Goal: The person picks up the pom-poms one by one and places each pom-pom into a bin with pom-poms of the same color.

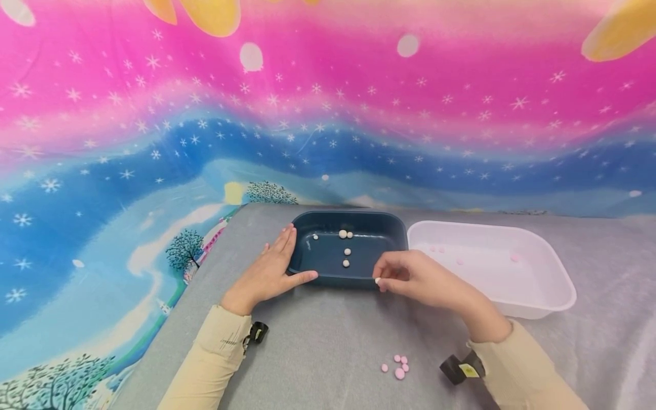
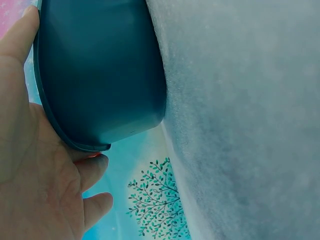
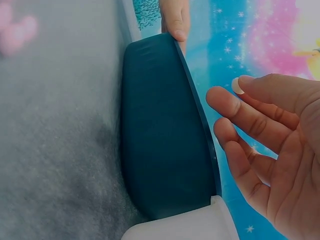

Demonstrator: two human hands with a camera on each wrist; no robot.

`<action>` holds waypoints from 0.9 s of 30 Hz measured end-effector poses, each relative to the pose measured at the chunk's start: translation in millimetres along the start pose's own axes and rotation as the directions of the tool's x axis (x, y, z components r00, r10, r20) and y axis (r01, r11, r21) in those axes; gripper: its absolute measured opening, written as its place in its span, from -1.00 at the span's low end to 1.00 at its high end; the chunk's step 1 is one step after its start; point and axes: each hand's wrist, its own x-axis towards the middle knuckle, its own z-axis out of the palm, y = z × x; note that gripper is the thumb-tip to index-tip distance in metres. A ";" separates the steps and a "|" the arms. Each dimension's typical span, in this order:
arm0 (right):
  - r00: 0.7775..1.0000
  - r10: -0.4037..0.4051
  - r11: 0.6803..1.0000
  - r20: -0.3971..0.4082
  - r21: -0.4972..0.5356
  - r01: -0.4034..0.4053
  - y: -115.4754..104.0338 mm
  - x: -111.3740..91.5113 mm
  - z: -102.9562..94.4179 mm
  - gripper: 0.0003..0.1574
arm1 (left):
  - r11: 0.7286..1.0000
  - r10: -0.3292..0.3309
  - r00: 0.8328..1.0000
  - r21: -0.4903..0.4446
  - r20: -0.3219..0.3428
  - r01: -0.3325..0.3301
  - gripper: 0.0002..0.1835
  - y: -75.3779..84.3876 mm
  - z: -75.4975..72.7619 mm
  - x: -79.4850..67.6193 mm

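Note:
A dark blue rectangular tub (image 1: 374, 242) stands on grey cloth, with several small white balls (image 1: 347, 251) on its floor. My left hand (image 1: 271, 272) rests along the tub's left end, fingers fairly straight against the rim and thumb on the near edge. In the left wrist view the palm lies beside the tub's outer wall (image 2: 100, 70). My right hand (image 1: 420, 279) is at the tub's near right corner. Between thumb and index finger it pinches one white ball (image 3: 237, 86), held level with the rim, while the other fingers curve loosely.
Touching the tub on the right is a white tub (image 1: 492, 282) with several pale pink balls (image 1: 514, 258) inside. Several pink balls (image 1: 400, 373) lie grouped on the grey cloth (image 1: 307, 353) in front. A printed snowflake backdrop (image 1: 328, 102) hangs behind.

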 end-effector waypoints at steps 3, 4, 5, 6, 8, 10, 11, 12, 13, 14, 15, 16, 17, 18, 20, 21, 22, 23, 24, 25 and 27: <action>1.000 0.005 1.000 -0.007 0.014 -0.005 0.6 3.6 -1.1 -0.94 | 1.000 -0.002 1.000 0.002 0.000 0.002 0.26 -0.1 -0.7 0.0; 1.000 0.007 1.000 -0.009 0.018 -0.006 0.7 4.7 -1.5 -0.95 | 1.000 -0.002 1.000 0.003 -0.001 0.002 0.26 0.0 -0.9 0.0; 1.000 0.009 1.000 -0.012 0.021 -0.009 0.8 5.7 -1.8 -0.95 | 1.000 -0.003 1.000 0.005 -0.001 0.003 0.26 0.0 -1.1 0.0; 1.000 0.012 1.000 -0.014 0.024 -0.012 1.0 6.7 -2.1 -0.95 | 1.000 -0.003 1.000 0.006 -0.003 0.003 0.26 0.1 -1.3 0.0; 1.000 0.019 0.999 -0.020 0.032 -0.018 1.4 9.0 -2.5 -0.95 | 1.000 -0.002 1.000 0.010 -0.006 0.002 0.26 0.2 -1.5 0.1; 0.999 0.021 0.999 -0.027 0.036 -0.020 1.9 11.3 -3.1 -0.95 | 1.000 0.001 1.000 0.013 -0.010 -0.001 0.26 0.3 -1.7 0.2; 0.999 0.020 0.999 -0.032 0.036 -0.019 2.3 12.6 -3.2 -0.95 | 1.000 0.002 1.000 0.015 -0.012 -0.001 0.26 0.3 -1.7 0.2; 0.999 0.019 0.999 -0.037 0.033 -0.018 2.6 13.8 -3.5 -0.94 | 1.000 0.002 1.000 0.017 -0.012 -0.002 0.26 0.5 -1.8 0.3; 0.999 0.018 0.999 -0.042 0.031 -0.017 2.9 14.9 -3.8 -0.94 | 1.000 0.003 1.000 0.017 -0.012 -0.003 0.26 0.5 -1.8 0.3; 0.999 0.014 1.000 -0.046 0.028 -0.013 3.7 15.8 -4.0 -0.94 | 1.000 0.002 1.000 0.017 -0.010 -0.002 0.26 0.6 -1.9 0.2; 0.999 0.016 1.000 -0.050 0.026 -0.014 4.1 16.6 -4.2 -0.93 | 1.000 0.002 1.000 0.017 -0.009 -0.002 0.25 0.7 -1.9 0.2; 0.998 0.017 1.000 -0.054 0.025 -0.015 4.5 17.3 -4.3 -0.93 | 1.000 0.001 1.000 0.016 -0.007 -0.001 0.25 0.7 -2.0 0.2; 0.998 0.016 1.000 -0.058 0.025 -0.015 4.9 18.0 -4.2 -0.93 | 1.000 0.001 1.000 0.016 -0.006 -0.001 0.25 0.7 -1.9 0.2; 0.998 0.016 1.000 -0.060 0.025 -0.015 5.5 18.6 -4.1 -0.93 | 1.000 0.000 1.000 0.014 -0.005 0.000 0.25 0.7 -1.9 0.2; 0.998 0.014 0.999 -0.069 0.030 -0.012 6.6 19.7 -3.5 -0.94 | 1.000 0.001 1.000 0.012 -0.006 -0.001 0.25 0.6 -1.6 0.1; 0.997 0.016 0.999 -0.072 0.034 -0.014 6.4 20.2 -3.2 -0.94 | 1.000 0.002 1.000 0.011 -0.007 -0.002 0.25 0.5 -1.4 0.0; 0.997 0.016 0.999 -0.076 0.037 -0.013 6.6 20.9 -2.8 -0.94 | 1.000 0.003 1.000 0.013 -0.008 -0.003 0.26 0.6 -1.3 -0.2; 0.997 0.016 0.999 -0.079 0.041 -0.013 7.0 21.5 -2.4 -0.94 | 1.000 0.005 1.000 0.013 -0.010 -0.005 0.26 0.5 -1.0 -0.4; 0.996 0.019 0.999 -0.082 0.043 -0.015 7.4 22.2 -2.0 -0.94 | 1.000 0.005 1.000 0.011 -0.010 -0.005 0.26 0.5 -0.9 -0.6; 0.996 0.023 0.999 -0.084 0.047 -0.019 7.8 23.0 -1.7 -0.94 | 1.000 0.005 1.000 0.011 -0.009 -0.005 0.26 0.5 -0.7 -0.9; 0.996 0.033 0.998 -0.088 0.053 -0.028 8.8 24.9 -1.2 -0.93 | 1.000 0.006 1.000 0.009 -0.010 -0.006 0.27 0.6 -0.5 -1.2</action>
